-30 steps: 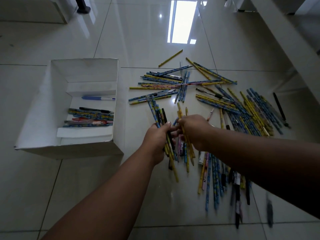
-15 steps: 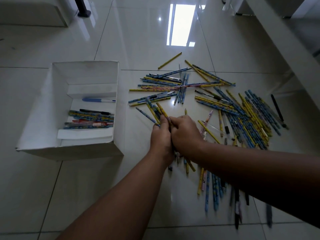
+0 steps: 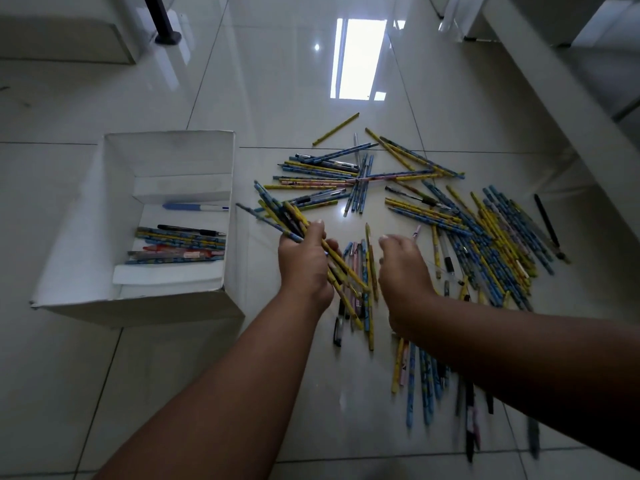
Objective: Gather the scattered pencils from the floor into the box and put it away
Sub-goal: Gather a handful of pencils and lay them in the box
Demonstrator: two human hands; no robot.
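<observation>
1. Your left hand [image 3: 304,265] is closed around a bundle of pencils [image 3: 277,216], slim yellow and blue-patterned sticks fanning out toward 10 o'clock, their lower ends slanting toward 5 o'clock.
2. Your right hand [image 3: 403,271] hovers just beside it at 3 o'clock, fingers loosely curled and parted, gripping nothing.
3. The scattered pencils [image 3: 485,233] lie on the floor from 12 o'clock round to 5 o'clock of your hands, crossing and overlapping, with a few dark pens among them.
4. The box [image 3: 86,216], white cardboard, open-topped and rectangular, sits at 9 o'clock of your left hand. Inside lie a small row of pencils [image 3: 180,244], side by side, and a blue-and-white pen [image 3: 194,206] apart at the far end.
5. The floor [image 3: 104,375] is glossy pale tile with thin grout lines.
</observation>
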